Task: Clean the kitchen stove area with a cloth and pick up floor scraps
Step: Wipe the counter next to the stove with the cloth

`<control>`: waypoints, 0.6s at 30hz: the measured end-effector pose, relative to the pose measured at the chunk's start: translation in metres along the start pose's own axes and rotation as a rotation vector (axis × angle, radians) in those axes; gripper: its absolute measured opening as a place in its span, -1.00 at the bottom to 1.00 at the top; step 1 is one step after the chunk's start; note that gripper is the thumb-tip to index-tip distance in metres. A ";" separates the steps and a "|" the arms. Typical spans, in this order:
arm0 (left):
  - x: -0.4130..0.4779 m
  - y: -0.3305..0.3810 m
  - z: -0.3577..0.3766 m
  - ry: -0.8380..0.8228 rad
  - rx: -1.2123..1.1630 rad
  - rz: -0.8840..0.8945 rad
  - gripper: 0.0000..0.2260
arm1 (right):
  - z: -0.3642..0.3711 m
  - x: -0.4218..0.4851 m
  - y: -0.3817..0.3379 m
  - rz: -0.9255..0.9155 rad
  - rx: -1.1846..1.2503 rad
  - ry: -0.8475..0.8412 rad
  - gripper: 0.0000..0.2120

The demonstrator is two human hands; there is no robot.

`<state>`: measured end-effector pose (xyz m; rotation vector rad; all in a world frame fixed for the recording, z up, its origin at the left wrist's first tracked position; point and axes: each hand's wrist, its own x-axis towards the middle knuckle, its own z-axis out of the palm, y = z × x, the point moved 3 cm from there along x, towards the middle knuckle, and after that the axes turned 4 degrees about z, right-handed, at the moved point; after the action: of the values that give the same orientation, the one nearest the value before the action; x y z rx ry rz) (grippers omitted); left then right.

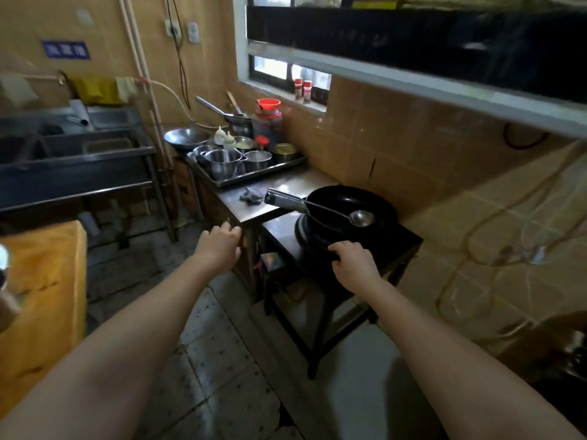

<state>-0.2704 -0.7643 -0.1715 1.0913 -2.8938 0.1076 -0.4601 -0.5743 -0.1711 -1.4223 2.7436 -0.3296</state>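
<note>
stove stand (403,246): right, against tiled wall | wok (349,204): on stove, ladle (320,209) lying inside | left hand (219,246): open, empty, near counter edge | right hand (354,263): fingers curled on wok's near rim (grip unclear) | cloth (251,195): crumpled on counter, left of wok

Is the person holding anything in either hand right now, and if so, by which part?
Nothing is held. The left hand hangs open near the counter edge; the right hand rests on the stove's front rim. The cloth lies untouched.

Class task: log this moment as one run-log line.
left hand: empty, at counter edge | right hand: on stove front | cloth: untouched on counter
</note>
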 end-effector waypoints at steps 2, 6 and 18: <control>0.013 -0.031 0.003 0.002 -0.002 -0.015 -0.72 | 0.010 0.022 -0.027 -0.018 0.028 0.000 -0.60; 0.032 -0.072 0.010 -0.018 -0.001 -0.036 -0.70 | 0.028 0.057 -0.072 -0.078 0.034 -0.015 -0.60; 0.106 -0.165 0.049 -0.103 -0.039 -0.162 -0.73 | 0.087 0.186 -0.148 -0.173 0.047 -0.118 -0.60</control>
<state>-0.2417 -0.9614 -0.2053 1.3575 -2.8666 -0.0112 -0.4384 -0.8226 -0.2135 -1.6150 2.5112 -0.3028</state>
